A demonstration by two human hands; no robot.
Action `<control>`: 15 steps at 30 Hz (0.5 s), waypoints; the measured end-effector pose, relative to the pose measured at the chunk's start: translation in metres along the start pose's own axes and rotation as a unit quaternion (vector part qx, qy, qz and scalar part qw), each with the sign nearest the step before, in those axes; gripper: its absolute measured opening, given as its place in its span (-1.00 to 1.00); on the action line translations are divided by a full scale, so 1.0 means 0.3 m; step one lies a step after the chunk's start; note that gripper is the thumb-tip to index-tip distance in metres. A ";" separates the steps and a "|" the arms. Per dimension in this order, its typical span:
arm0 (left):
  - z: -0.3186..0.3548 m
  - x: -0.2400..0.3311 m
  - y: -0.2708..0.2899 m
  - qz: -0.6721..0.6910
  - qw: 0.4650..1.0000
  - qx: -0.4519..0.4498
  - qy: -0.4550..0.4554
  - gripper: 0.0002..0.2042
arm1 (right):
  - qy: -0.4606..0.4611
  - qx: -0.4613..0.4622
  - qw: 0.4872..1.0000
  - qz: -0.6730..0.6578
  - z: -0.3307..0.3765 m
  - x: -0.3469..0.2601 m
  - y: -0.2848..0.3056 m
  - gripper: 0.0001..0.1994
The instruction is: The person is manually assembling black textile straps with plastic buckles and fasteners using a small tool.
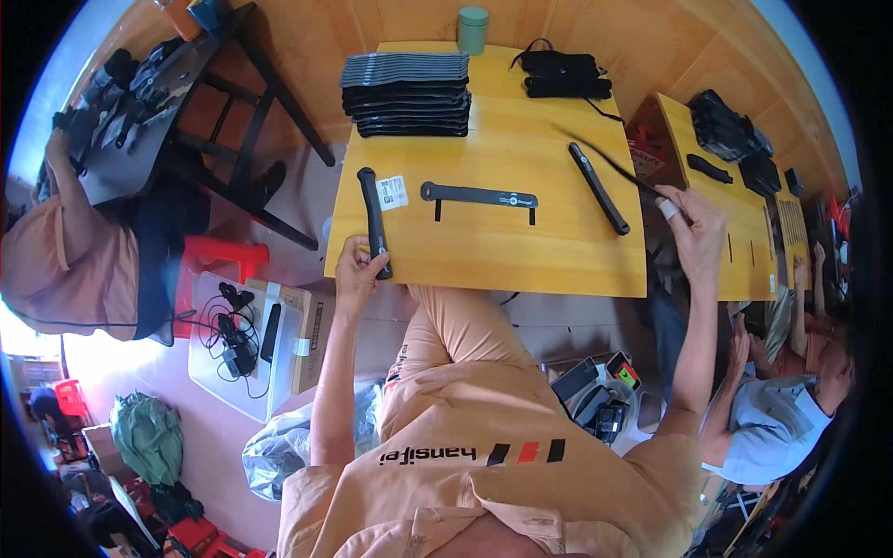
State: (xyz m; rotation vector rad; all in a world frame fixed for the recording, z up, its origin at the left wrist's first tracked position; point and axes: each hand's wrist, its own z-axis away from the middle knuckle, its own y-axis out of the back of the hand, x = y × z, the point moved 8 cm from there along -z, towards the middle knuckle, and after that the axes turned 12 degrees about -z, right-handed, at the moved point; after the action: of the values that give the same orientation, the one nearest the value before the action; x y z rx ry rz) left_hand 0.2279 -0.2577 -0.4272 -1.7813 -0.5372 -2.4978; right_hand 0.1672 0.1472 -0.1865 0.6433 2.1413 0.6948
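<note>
My left hand (355,274) is closed round the near end of a long black band (372,209) lying at the table's left side. A white printed label (393,192) lies beside that band. My right hand (693,232), with white tape on a finger, pinches a thin black strap (614,166) just off the table's right edge; its free end reaches up and left over the tabletop, smeared by motion. A second black band (479,195) lies crosswise in the middle, above two short black marks. A third black band (599,189) lies slanted at the right, beneath the thin strap.
On the yellow table (465,260), a tall stack of grey and black bands (406,98) stands at the far left. Black bundled straps (566,74) lie far right, a green canister (473,31) behind. People work at neighbouring tables; a bin (251,372) with cables stands left.
</note>
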 end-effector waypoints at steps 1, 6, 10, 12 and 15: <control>0.005 0.002 0.005 -0.042 0.999 0.032 -0.010 -0.79 | -0.017 0.005 1.000 -0.020 0.020 0.012 -0.013 -0.82; -0.001 -0.026 0.027 -0.149 0.980 0.122 -0.055 -0.76 | -0.060 0.016 0.996 -0.068 0.076 -0.001 -0.064 -0.80; 0.055 0.057 0.053 -0.220 0.944 0.220 -0.105 -0.77 | -0.026 0.028 0.997 -0.072 0.099 -0.038 -0.080 -0.78; 0.106 0.150 0.051 -0.232 0.923 0.273 -0.142 -0.78 | -0.019 0.032 0.997 -0.067 0.115 -0.054 -0.093 -0.74; 0.194 0.311 -0.079 -0.161 0.945 0.191 -0.209 -0.74 | 0.043 0.008 0.996 -0.077 0.127 -0.134 -0.165 -0.69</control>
State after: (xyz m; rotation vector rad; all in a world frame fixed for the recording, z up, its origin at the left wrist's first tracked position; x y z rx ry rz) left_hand 0.2436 -0.2022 -0.3308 -2.1912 -1.3274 -1.9625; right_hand 0.2097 0.0958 -0.2191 0.4568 2.2511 0.6313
